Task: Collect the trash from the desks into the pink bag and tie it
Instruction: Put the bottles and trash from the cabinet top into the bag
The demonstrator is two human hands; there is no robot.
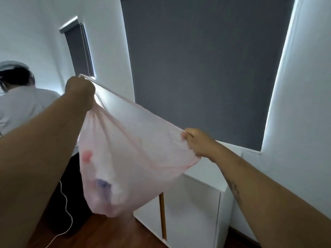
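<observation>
1. Pink bag point(129, 149) hangs mid-frame in the air, trash point(103, 187) inside.
2. Left hand point(79, 90), bag's 10 o'clock: fingers clenched around rim.
3. Right hand point(197, 142), 3 o'clock: fingers pinch rim.

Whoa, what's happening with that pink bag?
A person is holding the pink bag up in the air, stretched between both hands. The left hand grips one gathered corner up high, the right hand pinches the other edge lower down. Some trash shows through at the bottom. It isn't tied yet.
</observation>
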